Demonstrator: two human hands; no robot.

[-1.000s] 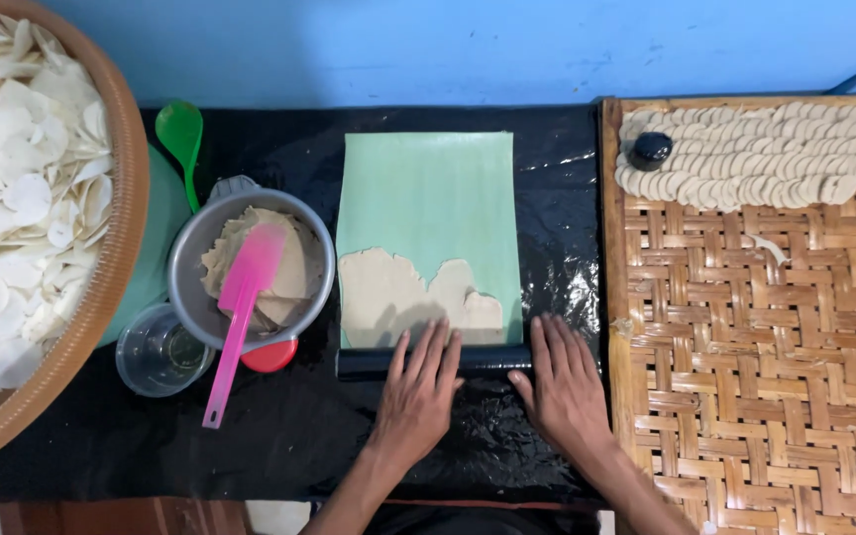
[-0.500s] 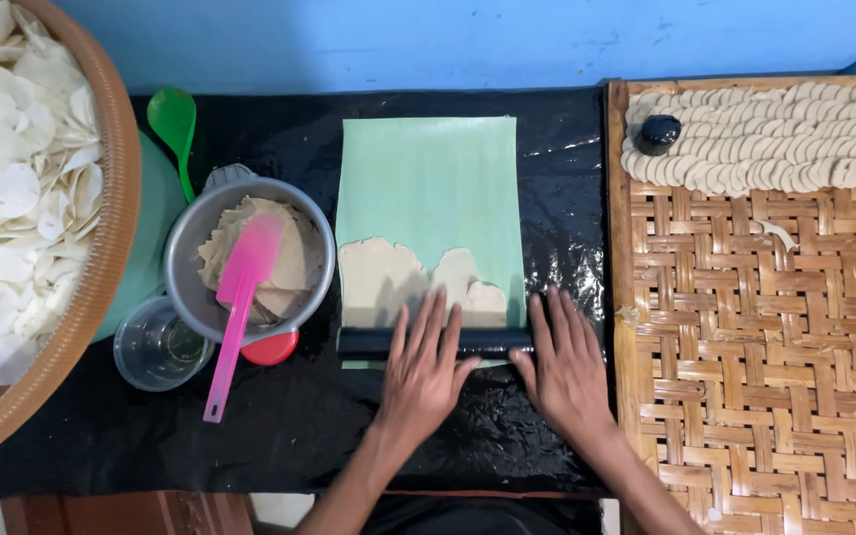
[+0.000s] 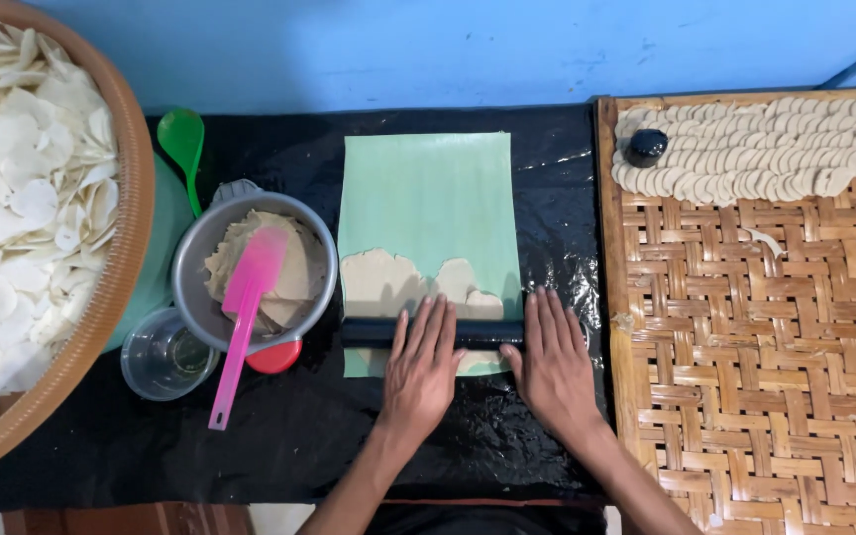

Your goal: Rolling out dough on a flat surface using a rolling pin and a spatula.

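Hands flat, fingers spread & straight, gripping nothing: left hand [image 3: 420,372] and right hand [image 3: 553,365] press palms-down on black rolling pin [image 3: 435,332], which lies crosswise over beige dough sheet [image 3: 398,282] on green mat [image 3: 430,213]. Left of mat: metal bowl [image 3: 250,269] w/ pink spatula [image 3: 242,322]. Right: woven bamboo tray [image 3: 755,347] w/ dough rounds [image 3: 755,159].

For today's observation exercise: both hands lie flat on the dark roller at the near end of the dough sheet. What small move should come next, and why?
Probably push the dark roller away, up the green sheet. The left hand and right hand press flat on it, and the thicker, uneven dough lies just beyond it, not yet spread over the bare upper part of the sheet.
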